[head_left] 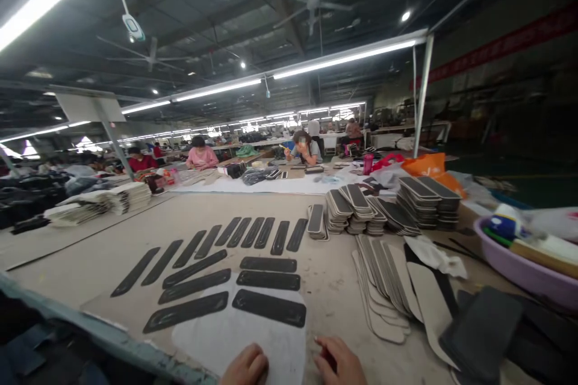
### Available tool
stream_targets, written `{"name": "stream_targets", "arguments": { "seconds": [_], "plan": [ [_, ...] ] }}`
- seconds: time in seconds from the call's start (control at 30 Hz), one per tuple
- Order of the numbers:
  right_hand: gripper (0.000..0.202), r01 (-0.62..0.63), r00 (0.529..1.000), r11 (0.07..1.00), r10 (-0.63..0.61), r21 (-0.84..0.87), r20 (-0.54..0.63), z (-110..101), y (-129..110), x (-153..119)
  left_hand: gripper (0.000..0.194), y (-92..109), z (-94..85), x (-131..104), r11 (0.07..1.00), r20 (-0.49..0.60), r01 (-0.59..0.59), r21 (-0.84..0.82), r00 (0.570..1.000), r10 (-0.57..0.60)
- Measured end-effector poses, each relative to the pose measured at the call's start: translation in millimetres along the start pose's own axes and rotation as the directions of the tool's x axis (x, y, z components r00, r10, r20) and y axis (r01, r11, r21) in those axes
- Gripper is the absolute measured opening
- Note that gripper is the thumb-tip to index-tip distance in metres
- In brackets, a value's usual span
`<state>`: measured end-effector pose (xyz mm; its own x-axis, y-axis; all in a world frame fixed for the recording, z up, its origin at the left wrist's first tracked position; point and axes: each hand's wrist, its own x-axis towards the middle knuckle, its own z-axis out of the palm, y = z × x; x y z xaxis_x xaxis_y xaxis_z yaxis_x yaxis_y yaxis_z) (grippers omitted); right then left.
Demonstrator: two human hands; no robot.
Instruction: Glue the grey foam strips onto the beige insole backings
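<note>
Several dark rounded strips (pixel 268 308) lie spread in rows on the table (pixel 334 301), some of them over a white sheet (pixel 203 346). At the bottom edge, my left hand (pixel 246 366) is closed, its fingers curled down on the white sheet; whatever it may hold is hidden. My right hand (pixel 338 362) is just right of the sheet, fingers bent and apart, with nothing visible between them. The nearest dark strips lie a little above my left hand.
Stacks of grey-topped pieces (pixel 338 210) stand at the right back. Fanned beige pieces (pixel 383 295) and dark panels (pixel 483 331) lie at the right, near a purple basin (pixel 519 274). Other people sit at the far tables.
</note>
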<state>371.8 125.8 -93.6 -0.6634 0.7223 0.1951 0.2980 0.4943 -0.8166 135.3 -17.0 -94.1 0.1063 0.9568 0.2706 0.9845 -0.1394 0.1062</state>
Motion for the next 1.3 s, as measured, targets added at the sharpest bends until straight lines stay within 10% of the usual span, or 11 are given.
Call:
{"name": "stream_targets", "arguments": {
  "seconds": [0.77,1.3],
  "plan": [
    [0.028,-0.218,0.943,0.973,0.188,-0.081,-0.274,-42,-22,-14,0.013,10,-27.4,5,0.963,0.058,0.016,-0.271,0.998,0.0],
    [0.046,-0.293,0.915,0.946,0.235,-0.138,-0.328,-64,39,-23,0.011,19,-27.8,3,0.998,-0.003,-0.006,-0.067,1.0,0.006]
  ]
}}
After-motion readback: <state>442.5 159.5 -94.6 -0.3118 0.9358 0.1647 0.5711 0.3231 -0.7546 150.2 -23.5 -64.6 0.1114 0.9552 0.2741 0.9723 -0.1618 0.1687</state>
